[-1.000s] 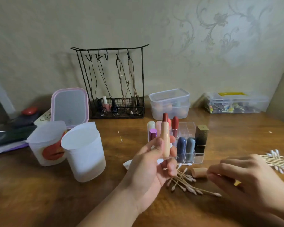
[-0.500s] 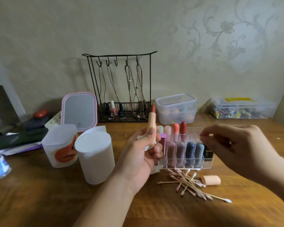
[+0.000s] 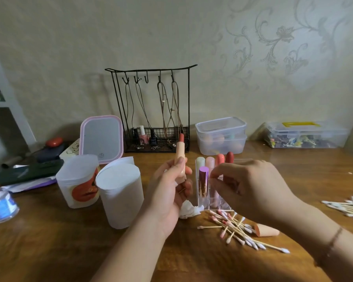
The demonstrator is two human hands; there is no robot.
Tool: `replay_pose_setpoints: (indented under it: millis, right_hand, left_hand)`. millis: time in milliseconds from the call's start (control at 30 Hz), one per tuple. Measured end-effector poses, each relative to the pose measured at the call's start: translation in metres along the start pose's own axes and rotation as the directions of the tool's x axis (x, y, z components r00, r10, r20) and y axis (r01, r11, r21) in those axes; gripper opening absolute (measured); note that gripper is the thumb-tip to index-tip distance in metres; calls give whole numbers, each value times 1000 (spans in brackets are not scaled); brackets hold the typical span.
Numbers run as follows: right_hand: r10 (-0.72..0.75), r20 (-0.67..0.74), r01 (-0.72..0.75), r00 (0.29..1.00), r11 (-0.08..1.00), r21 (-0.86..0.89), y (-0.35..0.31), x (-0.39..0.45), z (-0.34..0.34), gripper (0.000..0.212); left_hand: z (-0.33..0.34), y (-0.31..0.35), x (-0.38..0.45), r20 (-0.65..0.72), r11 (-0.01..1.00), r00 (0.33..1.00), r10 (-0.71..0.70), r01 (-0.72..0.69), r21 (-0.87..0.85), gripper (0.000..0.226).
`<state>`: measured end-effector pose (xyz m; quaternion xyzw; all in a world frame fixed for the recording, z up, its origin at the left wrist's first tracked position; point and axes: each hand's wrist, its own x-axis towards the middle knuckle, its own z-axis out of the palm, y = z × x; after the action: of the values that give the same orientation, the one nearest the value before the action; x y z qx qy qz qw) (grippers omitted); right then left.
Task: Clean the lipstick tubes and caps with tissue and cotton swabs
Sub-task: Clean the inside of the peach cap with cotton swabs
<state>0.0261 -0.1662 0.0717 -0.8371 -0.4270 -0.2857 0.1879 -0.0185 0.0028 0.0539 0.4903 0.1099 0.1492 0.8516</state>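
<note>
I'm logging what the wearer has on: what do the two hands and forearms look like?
Both forearms are bare, with no sleeves or gloves. The right hand has a thin dark bracelet at its wrist. The left hand and its wrist show no jewellery.

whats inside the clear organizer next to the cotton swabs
The clear organizer holds capped lipsticks standing upright: a purple one in front, cream, pink, coral and red ones behind. The right hand covers its right side, so those compartments cannot be seen.
</note>
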Motion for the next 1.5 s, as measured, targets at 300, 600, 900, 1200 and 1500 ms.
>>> replay_pose_setpoints:
  millis: [300,600,900,1200,1500]
  right_hand:
    - [-26,334,104,942,971,-217,14,-29,-27,13]
    - [116,664,-19,739,988,-151,25,-46,-37,38]
    - [128,216,-178,968,956,234,34,-43,-50,13]
    - [239,2,-174,971,699,694,4,-42,-33,31]
    - [203,39,-196,978,852,486,11,-43,-54,39]
  left_hand:
    - [2,-1,2,-95,998,996,-6,0,-59,16]
    - [2,-7,-2,79,1000,997,0,-1,16,15]
    - [11,-5,-23,344,992,934,-93,59,108,12]
    - [22,-20,-38,491,980,851,-187,195,36,35]
    - [24,-22,-35,508,951,853,-120,245,-187,25]
